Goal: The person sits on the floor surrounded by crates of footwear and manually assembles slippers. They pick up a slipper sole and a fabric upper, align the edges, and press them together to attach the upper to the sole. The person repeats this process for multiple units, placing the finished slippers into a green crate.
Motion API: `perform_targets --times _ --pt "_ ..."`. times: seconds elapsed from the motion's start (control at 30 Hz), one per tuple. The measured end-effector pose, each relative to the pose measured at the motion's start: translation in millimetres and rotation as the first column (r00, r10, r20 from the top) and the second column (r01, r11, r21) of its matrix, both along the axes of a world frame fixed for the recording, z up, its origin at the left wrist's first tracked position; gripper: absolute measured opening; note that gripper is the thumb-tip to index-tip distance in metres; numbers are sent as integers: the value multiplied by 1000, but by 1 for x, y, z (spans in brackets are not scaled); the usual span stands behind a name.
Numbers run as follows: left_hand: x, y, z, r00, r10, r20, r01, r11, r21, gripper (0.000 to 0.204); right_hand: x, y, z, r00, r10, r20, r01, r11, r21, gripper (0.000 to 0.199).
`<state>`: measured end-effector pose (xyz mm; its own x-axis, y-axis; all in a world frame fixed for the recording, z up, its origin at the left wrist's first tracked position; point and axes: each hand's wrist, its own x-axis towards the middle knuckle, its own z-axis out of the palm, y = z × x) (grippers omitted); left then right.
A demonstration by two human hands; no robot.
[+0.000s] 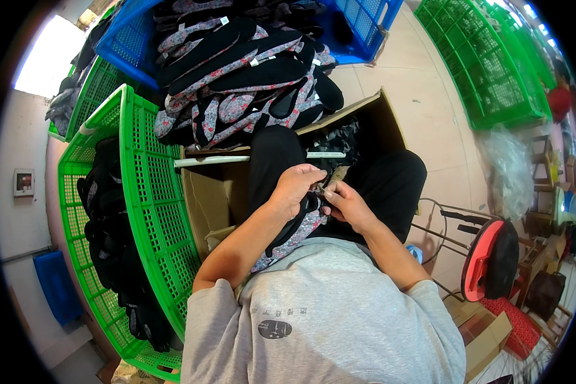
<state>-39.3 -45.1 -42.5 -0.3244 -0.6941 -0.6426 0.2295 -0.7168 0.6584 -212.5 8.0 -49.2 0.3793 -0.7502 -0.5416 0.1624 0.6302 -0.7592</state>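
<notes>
My left hand (296, 184) grips the upper end of a floral-and-black fabric shoe piece (294, 235) that lies across my lap. My right hand (343, 203) pinches the same piece just right of the left hand, fingertips almost touching. Both hands sit over my black-trousered knees (390, 185). Straight ahead, a heap of similar floral and black shoe pieces (246, 83) spills out of a blue crate (131, 41).
An open cardboard box (211, 198) stands between my knees and a green plastic crate (153, 211) on my left that holds dark pieces. More green crates (493, 70) stand at the far right. A red-and-black stool (489, 259) is at my right.
</notes>
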Motion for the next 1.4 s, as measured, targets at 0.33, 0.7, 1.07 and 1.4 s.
perform_targets --times 0.33,0.7,1.07,1.4 --pt "-8 0 -5 935 80 345 58 926 -372 11 -19 40 -33 914 -217 342 231 973 0 16" --pt "8 -13 14 693 139 707 499 616 -610 13 -22 41 -32 885 -260 386 267 963 36 22" --pt "32 39 46 497 50 866 717 539 -443 14 -19 34 -31 960 -237 150 233 972 41 24" --pt "19 64 51 486 448 751 762 204 -615 14 -7 27 -25 990 -137 26 137 915 -380 48"
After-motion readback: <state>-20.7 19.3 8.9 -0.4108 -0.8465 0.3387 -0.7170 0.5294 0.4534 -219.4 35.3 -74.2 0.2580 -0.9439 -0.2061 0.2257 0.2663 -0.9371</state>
